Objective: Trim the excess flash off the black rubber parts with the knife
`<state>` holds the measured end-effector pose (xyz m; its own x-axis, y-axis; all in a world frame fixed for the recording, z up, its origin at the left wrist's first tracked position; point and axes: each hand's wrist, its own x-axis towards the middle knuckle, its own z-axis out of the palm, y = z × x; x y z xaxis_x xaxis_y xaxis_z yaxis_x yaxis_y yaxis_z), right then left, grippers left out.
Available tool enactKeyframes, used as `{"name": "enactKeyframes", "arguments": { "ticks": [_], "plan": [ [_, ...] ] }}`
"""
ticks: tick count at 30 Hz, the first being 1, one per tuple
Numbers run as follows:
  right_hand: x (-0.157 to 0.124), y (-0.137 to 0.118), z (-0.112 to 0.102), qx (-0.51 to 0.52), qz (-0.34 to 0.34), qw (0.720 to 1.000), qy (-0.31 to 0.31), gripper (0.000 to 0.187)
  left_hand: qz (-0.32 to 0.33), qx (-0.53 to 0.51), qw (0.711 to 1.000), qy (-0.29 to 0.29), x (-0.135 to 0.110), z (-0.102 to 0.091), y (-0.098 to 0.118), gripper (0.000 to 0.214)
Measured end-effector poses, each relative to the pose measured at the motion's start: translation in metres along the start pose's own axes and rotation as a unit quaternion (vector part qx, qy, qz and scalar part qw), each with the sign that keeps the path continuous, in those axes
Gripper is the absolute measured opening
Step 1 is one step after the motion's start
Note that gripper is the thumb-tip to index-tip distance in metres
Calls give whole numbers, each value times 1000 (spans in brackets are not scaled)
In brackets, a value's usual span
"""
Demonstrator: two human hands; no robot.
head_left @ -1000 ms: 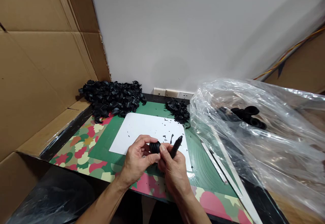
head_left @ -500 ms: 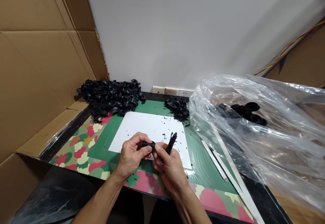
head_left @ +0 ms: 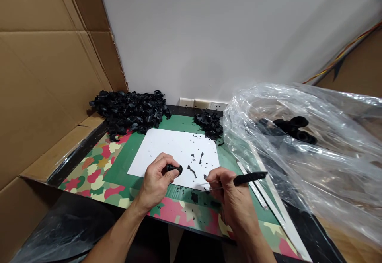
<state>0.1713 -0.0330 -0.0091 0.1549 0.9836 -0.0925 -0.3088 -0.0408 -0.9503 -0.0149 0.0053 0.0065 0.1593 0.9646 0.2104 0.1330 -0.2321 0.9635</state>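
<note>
In my left hand [head_left: 156, 179] a small black rubber-like part [head_left: 176, 168] is pinched, its rounded end poking out past the thumb and finger. My right hand [head_left: 234, 193] is apart from it, to the right, over the edge of the white sheet [head_left: 167, 143]. It grips a thin-bladed knife [head_left: 250, 178] with a black handle; the handle points right and the thin metal end points left. Small black scraps [head_left: 193, 173] lie on the sheet and on the green mat [head_left: 119, 171] between the hands.
A large heap of curled black pieces [head_left: 131, 112] sits at the back left, a smaller black heap [head_left: 209, 123] at the back centre. On the right, a clear plastic bag [head_left: 328, 163] holds black ribbed parts [head_left: 292, 127]. Cardboard [head_left: 50, 64] walls the left side; white strips [head_left: 274, 211] lie at right.
My right hand has moved right, away from the black part, and its knife has swung from upright to nearly level. More black scraps lie on the sheet. My left hand has hardly moved.
</note>
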Motion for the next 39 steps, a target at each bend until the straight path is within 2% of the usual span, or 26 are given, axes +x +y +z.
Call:
{"name": "enactKeyframes", "arguments": {
  "ticks": [3, 7, 10, 15, 19, 35, 37, 39],
  "plan": [
    [0, 2, 7, 92, 28, 995, -9, 54, 3, 3, 1000, -2, -2, 1, 0, 9],
    [0, 4, 18, 142, 54, 988, -39, 48, -4, 3, 1000, -7, -2, 1, 3, 7],
    [0, 4, 23, 137, 44, 989, -41, 41, -14, -2, 1000, -12, -2, 2, 5, 5],
    [0, 8, 26, 73, -48, 996, -26, 31, -20, -8, 999, -27, -3, 4, 5, 5],
    [0, 10, 28, 46, -82, 995, -19, 23, -22, -11, 999, -35, -3, 5, 6, 6],
    [2, 10, 30, 18, -148, 989, -9, 15, -37, -30, 998, -36, -5, 9, 8, 2],
    [3, 9, 31, 26, -142, 990, 3, 17, -35, -29, 998, -35, -6, 10, 8, 3],
    [3, 7, 34, 62, -102, 993, 6, 23, -16, -11, 999, -34, -5, 10, 7, 4]
  ]
}}
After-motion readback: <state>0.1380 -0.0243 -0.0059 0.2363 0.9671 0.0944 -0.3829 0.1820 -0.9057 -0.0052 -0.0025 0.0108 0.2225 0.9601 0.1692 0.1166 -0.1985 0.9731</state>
